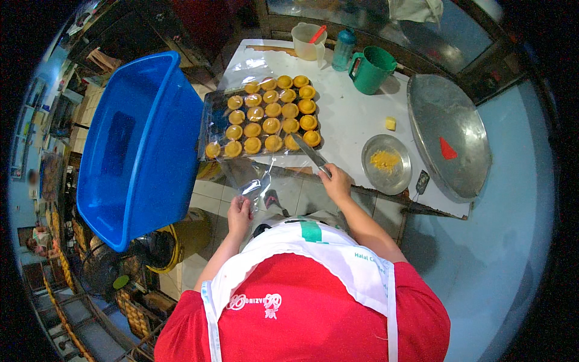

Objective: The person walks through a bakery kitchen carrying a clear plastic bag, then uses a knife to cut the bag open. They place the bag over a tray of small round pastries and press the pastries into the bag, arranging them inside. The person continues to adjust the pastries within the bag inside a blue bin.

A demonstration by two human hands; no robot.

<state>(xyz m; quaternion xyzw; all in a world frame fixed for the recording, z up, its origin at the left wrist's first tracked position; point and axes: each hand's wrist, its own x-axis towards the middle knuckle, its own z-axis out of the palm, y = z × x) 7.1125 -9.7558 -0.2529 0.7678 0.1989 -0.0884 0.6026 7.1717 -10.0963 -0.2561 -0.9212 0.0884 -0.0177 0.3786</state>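
Rows of small round golden pastries (273, 110) sit on a dark baking tray (210, 123) at the table's near left. A clear plastic sheet (247, 175) lies over part of them and hangs past the front edge. My left hand (240, 211) pinches the hanging end of that sheet, just below the table edge. In my right hand (338, 182) is a knife (311, 154), its blade slanting up and left. The tip reaches the front-right pastries; whether it touches the plastic or a pastry I cannot tell.
A large blue tub (163, 145) stands left of the tray. At the back are a clear jug (306, 49), a blue bottle (344, 50) and a green jug (374, 71). To the right sit a metal bowl (371, 176) with yellow crumbs and a big metal basin (443, 114) holding a red scraper.
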